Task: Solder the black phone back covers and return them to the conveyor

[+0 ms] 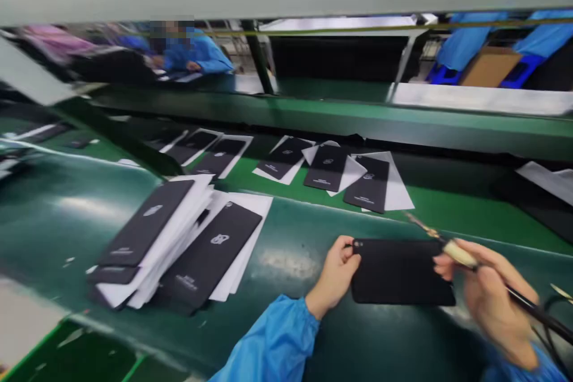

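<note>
A black tablet-like panel (400, 271) lies on or just over the green bench, its plain dark face up. Pinched at its left edge, near a small round mark in the corner, is my left hand (333, 271). My right hand (496, 292) is closed around the pale handle of a soldering iron (461, 253), whose metal tip points up and left beyond the panel's top edge. Some right fingers reach the panel's right edge; whether they grip it I cannot tell. A dark cord trails from the iron to the lower right.
To the left, black panels with printed logos (219, 240) are stacked with white sheets (244, 250). More panels (329, 167) lie on paper along the green belt (430, 218) behind. A slanted post (120, 137) stands at left, a green crate (85, 352) below. Co-workers in blue (203, 51) sit across.
</note>
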`<state>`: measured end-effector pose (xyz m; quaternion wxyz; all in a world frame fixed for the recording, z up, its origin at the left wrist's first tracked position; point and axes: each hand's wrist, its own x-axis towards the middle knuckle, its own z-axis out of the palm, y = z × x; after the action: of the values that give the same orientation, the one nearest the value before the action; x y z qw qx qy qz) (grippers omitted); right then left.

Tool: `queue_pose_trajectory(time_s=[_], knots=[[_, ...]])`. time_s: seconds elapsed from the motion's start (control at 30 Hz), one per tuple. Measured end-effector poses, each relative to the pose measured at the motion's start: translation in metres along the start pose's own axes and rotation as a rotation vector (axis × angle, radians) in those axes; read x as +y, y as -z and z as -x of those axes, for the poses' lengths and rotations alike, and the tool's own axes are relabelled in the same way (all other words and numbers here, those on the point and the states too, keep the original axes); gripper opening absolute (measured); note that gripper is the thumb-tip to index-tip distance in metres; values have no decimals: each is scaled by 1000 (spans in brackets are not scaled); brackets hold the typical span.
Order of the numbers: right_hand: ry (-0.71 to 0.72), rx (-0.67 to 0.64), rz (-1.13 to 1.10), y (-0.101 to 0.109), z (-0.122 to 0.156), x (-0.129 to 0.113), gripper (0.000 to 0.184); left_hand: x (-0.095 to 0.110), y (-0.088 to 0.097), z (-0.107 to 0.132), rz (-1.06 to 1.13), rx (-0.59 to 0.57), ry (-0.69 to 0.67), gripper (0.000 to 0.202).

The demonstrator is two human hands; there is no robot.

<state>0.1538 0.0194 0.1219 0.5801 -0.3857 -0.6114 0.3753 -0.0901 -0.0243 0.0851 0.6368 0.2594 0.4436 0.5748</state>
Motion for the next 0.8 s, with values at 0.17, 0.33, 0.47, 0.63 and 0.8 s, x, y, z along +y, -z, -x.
queue_pose_trajectory(time_s=[0.17, 0.33, 0.47, 0.63, 0.8], knots=[[-165, -25, -140, -31, 12, -5, 15, 0, -2, 2, 25, -6, 21, 32], [73, -219, 173, -31, 21, -2, 15, 2, -3, 3, 26, 31, 51, 30], [132, -313, 258, -35, 18, -6, 20, 5, -5, 3, 31, 36, 44, 29], [144, -384, 229, -39, 14, -6, 20, 6, -4, 3, 33, 42, 44, 29], [146, -410, 220, -40, 12, -6, 22, 5, -3, 3, 17, 38, 37, 29]])
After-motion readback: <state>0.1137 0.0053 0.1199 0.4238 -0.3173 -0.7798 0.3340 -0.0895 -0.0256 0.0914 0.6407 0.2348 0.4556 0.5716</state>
